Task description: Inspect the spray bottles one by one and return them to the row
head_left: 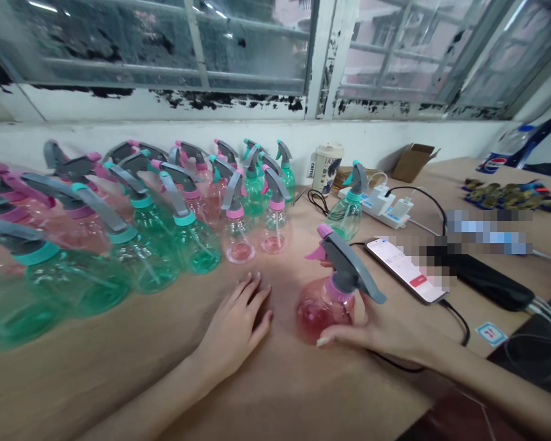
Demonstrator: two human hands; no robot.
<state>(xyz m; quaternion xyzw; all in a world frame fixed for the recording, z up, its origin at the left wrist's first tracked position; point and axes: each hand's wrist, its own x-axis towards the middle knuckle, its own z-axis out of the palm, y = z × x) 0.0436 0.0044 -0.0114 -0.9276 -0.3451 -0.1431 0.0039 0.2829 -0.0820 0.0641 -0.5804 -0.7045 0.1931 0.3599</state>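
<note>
My right hand (371, 331) is wrapped around a pink spray bottle (324, 309) with a grey trigger head and pink nozzle, standing upright on the wooden table (275, 392). My left hand (236, 324) lies flat on the table just left of that bottle, fingers together, holding nothing. Behind my left hand stand several pink and green spray bottles (165, 208) in rows. A single green spray bottle (346, 211) stands apart farther back, near a power strip.
A white phone (406, 269) on a cable lies right of the held bottle. A power strip (388, 205) with plugs, a paper coffee cup (327, 166) and a small cardboard box (413, 160) sit by the wall. A black device (487, 278) and cables lie at right.
</note>
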